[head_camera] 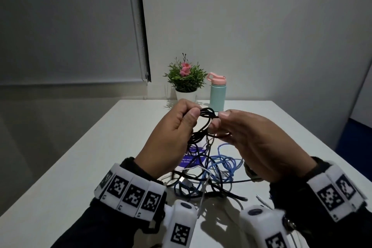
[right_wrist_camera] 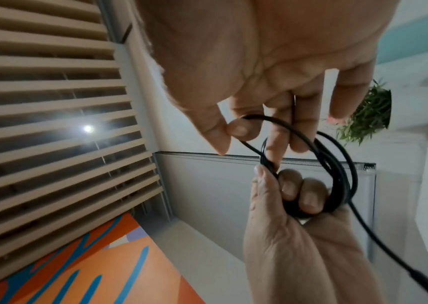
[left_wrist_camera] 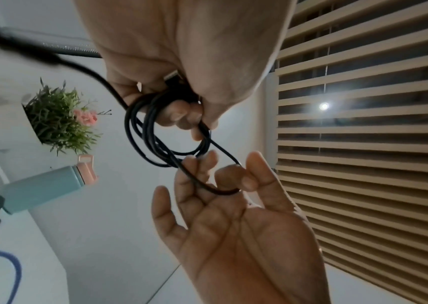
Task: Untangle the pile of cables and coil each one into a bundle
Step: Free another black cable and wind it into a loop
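i'm mid-coil: left hand (head_camera: 171, 127) clamps the black cable (head_camera: 205, 116) loops above the worktop's (head_camera: 100, 157) middle, right hand (head_camera: 241, 133) pinches the next loop. next, lay it on; tail still trails into the pile (head_camera: 211, 173).

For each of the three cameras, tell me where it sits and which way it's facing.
Head: on the head, looking down over the table; shows both hands and wrist bands.
Left wrist: on the left wrist, looking along the left hand at the black cable; the right hand shows too.
Right wrist: the mirror view.
All three share the cable, both hands and the plant.
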{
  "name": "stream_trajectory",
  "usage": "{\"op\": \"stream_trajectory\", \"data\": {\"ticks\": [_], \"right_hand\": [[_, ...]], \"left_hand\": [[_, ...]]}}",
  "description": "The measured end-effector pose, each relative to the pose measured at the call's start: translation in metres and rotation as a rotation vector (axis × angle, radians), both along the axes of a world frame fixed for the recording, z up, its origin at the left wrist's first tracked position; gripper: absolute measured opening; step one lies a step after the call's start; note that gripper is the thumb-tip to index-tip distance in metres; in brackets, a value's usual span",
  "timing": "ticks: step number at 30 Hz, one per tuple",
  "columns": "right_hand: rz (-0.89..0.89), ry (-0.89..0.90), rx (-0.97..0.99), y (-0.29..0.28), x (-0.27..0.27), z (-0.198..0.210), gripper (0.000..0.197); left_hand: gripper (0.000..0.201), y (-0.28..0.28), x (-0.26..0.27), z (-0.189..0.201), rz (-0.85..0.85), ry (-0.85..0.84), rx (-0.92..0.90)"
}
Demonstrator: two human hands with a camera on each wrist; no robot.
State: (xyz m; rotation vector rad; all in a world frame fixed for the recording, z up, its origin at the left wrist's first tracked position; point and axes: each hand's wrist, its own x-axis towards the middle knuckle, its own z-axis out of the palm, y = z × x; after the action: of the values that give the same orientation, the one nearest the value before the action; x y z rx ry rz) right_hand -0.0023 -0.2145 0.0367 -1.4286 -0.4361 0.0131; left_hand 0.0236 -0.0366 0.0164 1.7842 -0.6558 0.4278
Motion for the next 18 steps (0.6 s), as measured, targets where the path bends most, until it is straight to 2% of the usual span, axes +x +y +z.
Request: {"op": "stream_trajectory", "data": {"ticks": [2, 4, 7, 9, 12, 14, 18], "right_hand": [[0.008, -0.023, 0.024, -0.002, 0.0, 0.001, 0.025], [-0.085, -0.046, -0.005, -0.007, 0.002, 0.002, 0.031], [-0.367, -0.293, -0.296, -0.02, 0.009, 0.002, 0.024], [-0.483, -0.422, -0.43, -0.023, 0.012, 0.001, 0.021], [-0.504, -0.446, -0.439, -0.027, 0.016, -0.002, 0.02], [-0.485, -0.428, -0.495, -0.033, 0.017, 0.0, 0.023], [-0.405, -0.495, -0.572, -0.035, 0.01, 0.007, 0.028]], "left_hand": [[0.027, 0.002, 0.001, 0.0, 0.044, -0.016, 0.044], [0.024, 0.003, 0.001, 0.001, 0.062, -0.028, 0.088], [0.02, 0.004, -0.002, 0.002, -0.004, -0.009, 0.135], [0.019, 0.005, -0.001, 0.003, -0.107, 0.063, 0.102], [0.016, 0.01, -0.001, 0.002, -0.299, 0.219, 0.01], [0.012, 0.013, -0.003, 0.002, -0.356, 0.28, 0.049], [0.014, 0.002, -0.007, 0.0, -0.244, 0.343, 0.08]]}}
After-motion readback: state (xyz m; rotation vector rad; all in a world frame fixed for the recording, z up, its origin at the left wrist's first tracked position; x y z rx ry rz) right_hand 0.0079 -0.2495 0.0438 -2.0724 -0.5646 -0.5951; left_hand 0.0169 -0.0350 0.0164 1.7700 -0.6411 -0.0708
